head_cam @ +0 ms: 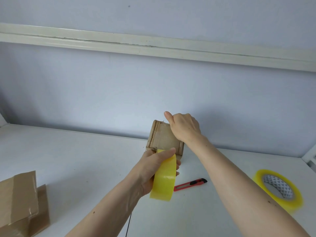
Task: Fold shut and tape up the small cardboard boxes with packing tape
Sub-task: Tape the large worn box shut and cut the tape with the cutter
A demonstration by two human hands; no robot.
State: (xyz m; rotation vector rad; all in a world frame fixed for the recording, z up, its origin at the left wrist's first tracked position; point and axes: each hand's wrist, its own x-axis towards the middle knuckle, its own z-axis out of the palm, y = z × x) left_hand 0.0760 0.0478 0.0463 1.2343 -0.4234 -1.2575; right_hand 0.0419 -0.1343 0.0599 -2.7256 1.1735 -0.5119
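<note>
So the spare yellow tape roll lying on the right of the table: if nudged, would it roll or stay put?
The spare tape roll lies flat on its side on the table, so a nudge would probably slide it, not roll it. Stood on edge, it would likely roll. Its glossy tape looks smooth, perhaps slippery to grip.

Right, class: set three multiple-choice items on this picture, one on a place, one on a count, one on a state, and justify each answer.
1. The red utility knife lies:
A on the table
B on the box
C in a hand

2. Yellow tape rolls in view:
A one
B two
C four

3. The left hand:
A lies flat and empty
B grips a tape roll
C holds the knife

Answers:
1 A: it lies flat on the white table.
2 B: one held roll, one spare roll lying at right.
3 B: fingers curl round the held roll beside the small cardboard box.
</note>
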